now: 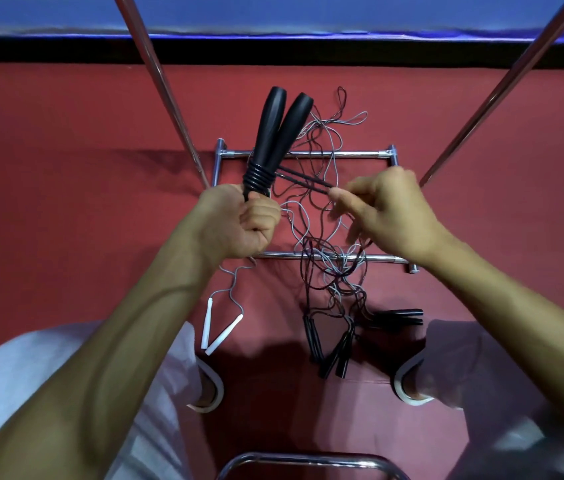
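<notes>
Well, the red floor [48, 140] filled most of the picture. Two legs in pale cloth [31, 375] sat in the lower corners. Two long metal poles [159, 84] slanted from the top of the frame down toward the middle, one on the left and one on the right. Between them, in the middle, was a shiny metal rack [342, 154] with one bar higher in the frame and one lower. A messy tangle of thin cords [329, 258], grey and dark, lay across both bars and spread down to the lower middle.

The left hand [239, 223] was just left of the middle. Its grip was closed tight around the bottom ends of two fat black handles [275, 129]. They stuck up toward the top of the frame, side by side. A black cord [258, 176] was wound in neat rings around the handles, right above the fist. The right hand [387, 209] was just right of the middle. Its grip was a pinch, with thumb and finger pressed together on the loose part of that black cord. The cord ran straight from the rings to the fingers.

In the lower middle lay some thin black handles [336, 351]. To their left lay two small white handles [218, 327] on a grey cord.
</notes>
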Action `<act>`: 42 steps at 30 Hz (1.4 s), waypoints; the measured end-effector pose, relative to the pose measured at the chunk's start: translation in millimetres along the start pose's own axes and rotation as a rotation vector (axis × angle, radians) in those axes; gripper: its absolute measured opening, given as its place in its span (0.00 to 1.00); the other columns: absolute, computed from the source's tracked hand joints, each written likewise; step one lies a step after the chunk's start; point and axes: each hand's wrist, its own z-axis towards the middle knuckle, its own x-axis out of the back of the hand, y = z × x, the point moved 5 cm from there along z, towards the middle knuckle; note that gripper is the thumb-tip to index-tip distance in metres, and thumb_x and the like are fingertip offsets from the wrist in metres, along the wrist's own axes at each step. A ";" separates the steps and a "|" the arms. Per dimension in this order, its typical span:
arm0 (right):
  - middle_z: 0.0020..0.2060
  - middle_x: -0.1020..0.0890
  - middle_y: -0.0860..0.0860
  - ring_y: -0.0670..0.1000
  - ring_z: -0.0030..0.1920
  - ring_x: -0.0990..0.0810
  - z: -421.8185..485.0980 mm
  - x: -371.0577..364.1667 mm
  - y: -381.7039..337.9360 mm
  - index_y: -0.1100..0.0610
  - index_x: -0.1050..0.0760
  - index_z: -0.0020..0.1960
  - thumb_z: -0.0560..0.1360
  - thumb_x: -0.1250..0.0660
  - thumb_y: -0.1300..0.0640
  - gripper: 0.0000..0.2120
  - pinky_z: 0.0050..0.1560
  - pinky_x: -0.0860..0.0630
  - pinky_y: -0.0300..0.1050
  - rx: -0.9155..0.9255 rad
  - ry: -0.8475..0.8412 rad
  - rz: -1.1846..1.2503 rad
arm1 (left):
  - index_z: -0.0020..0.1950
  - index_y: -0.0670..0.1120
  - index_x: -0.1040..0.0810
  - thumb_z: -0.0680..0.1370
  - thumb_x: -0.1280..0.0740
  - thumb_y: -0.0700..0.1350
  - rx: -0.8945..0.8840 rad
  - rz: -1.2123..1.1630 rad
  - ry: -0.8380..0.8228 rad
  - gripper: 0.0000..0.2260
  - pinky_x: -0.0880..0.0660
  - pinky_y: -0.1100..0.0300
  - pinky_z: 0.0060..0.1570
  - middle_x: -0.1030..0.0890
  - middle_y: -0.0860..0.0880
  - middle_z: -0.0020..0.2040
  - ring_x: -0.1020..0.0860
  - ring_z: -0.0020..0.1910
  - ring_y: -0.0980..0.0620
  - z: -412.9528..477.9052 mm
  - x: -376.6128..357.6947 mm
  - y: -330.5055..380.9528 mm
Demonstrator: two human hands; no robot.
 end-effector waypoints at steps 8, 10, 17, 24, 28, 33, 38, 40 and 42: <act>0.24 0.31 0.48 0.46 0.22 0.33 -7.9 -26.7 -8.3 0.57 0.26 0.43 0.85 0.42 0.54 0.15 0.24 0.38 0.35 -0.575 -0.393 0.965 | 0.29 0.46 0.38 0.70 0.48 0.36 -0.129 -0.035 0.050 0.10 0.48 0.63 0.13 0.42 0.52 0.21 0.43 0.14 0.55 -1.0 -3.2 -1.9; 0.22 0.34 0.49 0.47 0.22 0.38 -5.7 -30.1 -7.2 0.60 0.26 0.42 0.86 0.43 0.55 0.16 0.24 0.40 0.37 -0.473 -0.362 0.841 | 0.30 0.46 0.38 0.69 0.48 0.36 -0.180 -0.041 0.074 0.10 0.48 0.65 0.13 0.42 0.52 0.21 0.42 0.14 0.56 1.4 -1.2 -2.8; 0.23 0.39 0.50 0.47 0.24 0.45 -4.6 -29.6 -22.0 0.64 0.23 0.40 0.84 0.37 0.60 0.15 0.24 0.46 0.37 -0.220 -0.276 0.634 | 0.34 0.46 0.38 0.84 0.45 0.51 -0.645 0.335 0.496 0.20 0.43 0.66 0.19 0.40 0.52 0.22 0.41 0.16 0.53 1.6 8.9 6.0; 0.20 0.39 0.48 0.46 0.20 0.43 -12.0 -38.8 -21.7 0.61 0.26 0.43 0.85 0.42 0.57 0.14 0.22 0.43 0.36 -0.443 -0.363 0.955 | 0.33 0.39 0.24 0.80 0.38 0.50 -1.372 1.180 1.067 0.20 0.44 0.51 0.37 0.31 0.41 0.27 0.33 0.35 0.40 -30.1 -16.4 19.1; 0.20 0.40 0.45 0.43 0.20 0.41 -16.5 -36.6 -18.4 0.56 0.30 0.43 0.85 0.44 0.55 0.13 0.22 0.43 0.35 -0.615 -0.471 1.208 | 0.37 0.42 0.17 0.77 0.37 0.53 -1.500 1.395 1.204 0.18 0.42 0.54 0.36 0.20 0.39 0.34 0.28 0.34 0.36 -35.0 -28.8 19.0; 0.19 0.38 0.48 0.46 0.20 0.42 -18.5 -40.1 -10.3 0.59 0.28 0.41 0.85 0.42 0.55 0.16 0.24 0.45 0.37 -0.492 -0.421 0.910 | 0.39 0.44 0.17 0.75 0.35 0.54 -1.464 1.651 1.142 0.15 0.36 0.53 0.37 0.19 0.39 0.39 0.20 0.41 0.34 -27.8 -37.3 9.4; 0.23 0.29 0.48 0.46 0.25 0.36 -16.6 -28.9 -16.4 0.57 0.20 0.36 0.79 0.28 0.54 0.14 0.27 0.37 0.40 -0.048 -0.427 0.045 | 0.46 0.42 0.20 0.75 0.33 0.54 -1.169 1.869 1.062 0.14 0.29 0.52 0.43 0.18 0.40 0.48 0.20 0.50 0.35 -14.7 -25.9 12.7; 0.24 0.25 0.45 0.44 0.26 0.32 -13.7 -23.2 -14.3 0.54 0.20 0.36 0.73 0.23 0.55 0.10 0.30 0.33 0.41 0.016 -0.409 -0.097 | 0.46 0.42 0.20 0.75 0.33 0.54 -1.092 1.933 1.029 0.14 0.31 0.53 0.43 0.18 0.40 0.48 0.20 0.50 0.35 -12.5 -23.0 10.5; 0.22 0.26 0.43 0.44 0.27 0.28 -12.0 -21.4 -17.1 0.52 0.22 0.37 0.70 0.21 0.58 0.09 0.32 0.34 0.37 0.104 -0.335 -0.197 | 0.46 0.43 0.21 0.75 0.33 0.54 -1.034 1.960 1.013 0.14 0.30 0.53 0.44 0.18 0.41 0.49 0.20 0.51 0.36 -12.0 -21.0 10.1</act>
